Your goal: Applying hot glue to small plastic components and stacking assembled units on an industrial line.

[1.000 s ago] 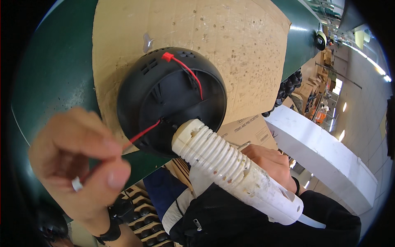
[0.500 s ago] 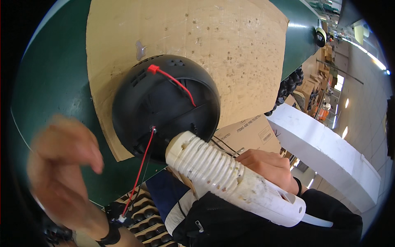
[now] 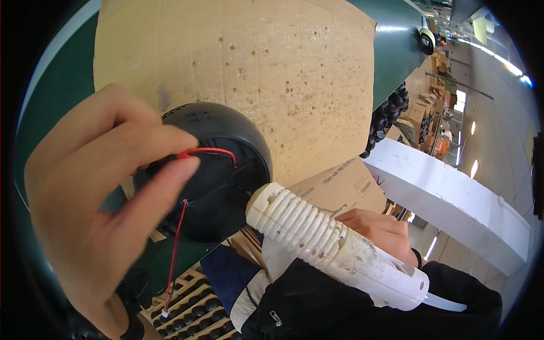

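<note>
A round black plastic shell (image 3: pixel 249 133) with a hollow inside rests on the cardboard sheet, near its lower left part. Thumb and finger of my left hand (image 3: pixel 85 198) pinch the red end of a short red wire (image 3: pixel 218 150) that comes out of the shell. A second red wire (image 3: pixel 176 243), with a dark strand beside it and a small white plug at its tip, hangs from the shell over the table edge. My right hand (image 3: pixel 381 231) is partly hidden behind a white hot glue gun (image 3: pixel 328 241), closed around its handle. The gun's nozzle end lies against the shell's rim as seen.
Under the work lies a worn cardboard sheet (image 3: pixel 306 62) on a green table (image 3: pixel 391 34). Below the table edge are trays of small black parts (image 3: pixel 198 317). A cardboard box (image 3: pixel 340 187) and a white beam (image 3: pixel 447 204) stand to the right, with black parts piled behind.
My left hand has moved up and right from beside the shell and taken hold of the red wire's end. The shell appears lower and further left; the glue gun has shifted slightly right.
</note>
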A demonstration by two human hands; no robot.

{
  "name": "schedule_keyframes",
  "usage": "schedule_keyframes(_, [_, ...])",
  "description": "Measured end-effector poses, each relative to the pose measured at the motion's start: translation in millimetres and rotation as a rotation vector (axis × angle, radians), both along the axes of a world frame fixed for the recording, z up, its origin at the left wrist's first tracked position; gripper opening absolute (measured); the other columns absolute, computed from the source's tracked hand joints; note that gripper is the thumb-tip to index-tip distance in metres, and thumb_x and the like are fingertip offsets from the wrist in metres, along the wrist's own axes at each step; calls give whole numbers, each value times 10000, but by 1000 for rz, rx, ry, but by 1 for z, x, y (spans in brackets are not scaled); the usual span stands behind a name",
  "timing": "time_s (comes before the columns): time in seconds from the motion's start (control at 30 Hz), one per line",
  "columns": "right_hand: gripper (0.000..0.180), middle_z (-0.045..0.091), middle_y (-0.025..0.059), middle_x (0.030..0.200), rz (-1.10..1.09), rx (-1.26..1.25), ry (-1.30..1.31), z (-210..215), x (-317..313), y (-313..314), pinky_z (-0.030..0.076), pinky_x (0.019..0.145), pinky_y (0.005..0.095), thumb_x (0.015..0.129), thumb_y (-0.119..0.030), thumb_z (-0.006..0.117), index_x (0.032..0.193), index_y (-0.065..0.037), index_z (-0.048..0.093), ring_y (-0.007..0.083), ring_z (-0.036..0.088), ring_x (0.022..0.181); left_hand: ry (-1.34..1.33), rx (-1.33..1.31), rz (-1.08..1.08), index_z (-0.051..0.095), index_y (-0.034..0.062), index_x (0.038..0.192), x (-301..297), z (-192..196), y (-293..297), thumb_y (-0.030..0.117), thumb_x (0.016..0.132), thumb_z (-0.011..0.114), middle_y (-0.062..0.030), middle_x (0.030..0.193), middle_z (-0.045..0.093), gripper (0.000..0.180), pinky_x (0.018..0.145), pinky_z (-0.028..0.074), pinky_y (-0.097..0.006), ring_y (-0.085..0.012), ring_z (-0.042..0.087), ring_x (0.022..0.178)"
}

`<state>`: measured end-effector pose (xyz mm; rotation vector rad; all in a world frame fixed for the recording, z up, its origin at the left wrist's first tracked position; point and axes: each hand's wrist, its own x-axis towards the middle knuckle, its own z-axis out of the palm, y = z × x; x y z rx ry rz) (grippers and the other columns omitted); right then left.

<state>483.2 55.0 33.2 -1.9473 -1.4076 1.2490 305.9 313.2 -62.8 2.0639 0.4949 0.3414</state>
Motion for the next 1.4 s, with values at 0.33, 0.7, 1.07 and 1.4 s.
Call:
schedule_keyframes(0.33, [246,635,216,932,87,30,-122,1,-5,13,557,772,396,783,-72,681,949,92,602,366,668,863,22,8,102,747,31,860,34,6,-17,80,799,755,-36,703,682,79,506,338,-208,-79,547,562])
schedule_keyframes(0.7, [244,631,214,889,69,-28,-168,12,-9,17,557,701,379,763,-55,689,934,94,598,345,664,799,-13,-29,122,751,39,863,34,4,-16,97,804,760,-27,724,703,83,512,333,-200,-53,557,570])
schedule_keyframes(1.07, [252,634,199,862,97,-70,-132,15,-9,19,543,654,372,754,-58,705,928,90,600,327,658,745,63,18,108,724,26,866,15,8,-15,42,787,735,-16,748,688,81,528,320,-204,-47,530,589])
schedule_keyframes(1.4, [236,622,183,799,81,-61,-159,15,-7,19,523,603,369,739,-61,711,895,79,601,309,650,684,-50,-272,23,683,36,829,-27,-7,-12,-7,660,691,-28,691,584,175,552,338,-228,-96,483,592])
